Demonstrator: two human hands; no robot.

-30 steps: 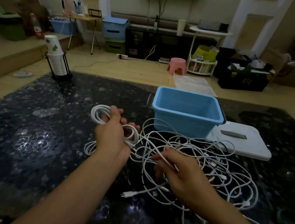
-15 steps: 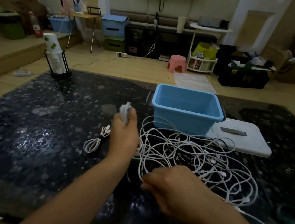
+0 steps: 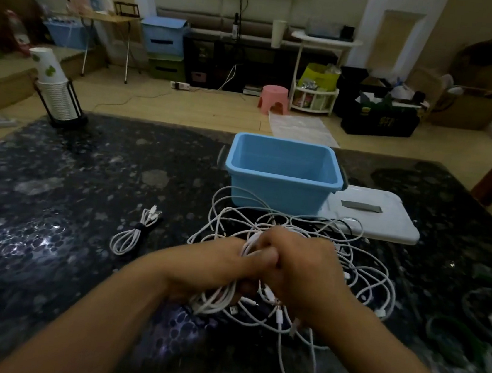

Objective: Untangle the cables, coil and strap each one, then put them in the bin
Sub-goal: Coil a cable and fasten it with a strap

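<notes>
A tangle of white cables (image 3: 363, 279) lies on the dark speckled table in front of the blue bin (image 3: 282, 175). My left hand (image 3: 214, 265) grips a bunch of white cable loops (image 3: 213, 300) that hang below it. Pressed against it from the right, my right hand (image 3: 305, 270) has its fingers curled round the same bunch where the two hands meet. One strapped white cable coil (image 3: 133, 233) lies apart on the table to the left. The bin stands open and I see nothing in it.
A white lid (image 3: 382, 217) lies right of the bin. A cup holder with stacked paper cups (image 3: 54, 94) stands at the table's far left corner. Green straps (image 3: 454, 339) lie near the right edge. The room's floor and furniture are beyond the table.
My left hand came down and right from its raised position, and my right hand moved up to meet it. Both now hold one bunch of cable together over the tangle.
</notes>
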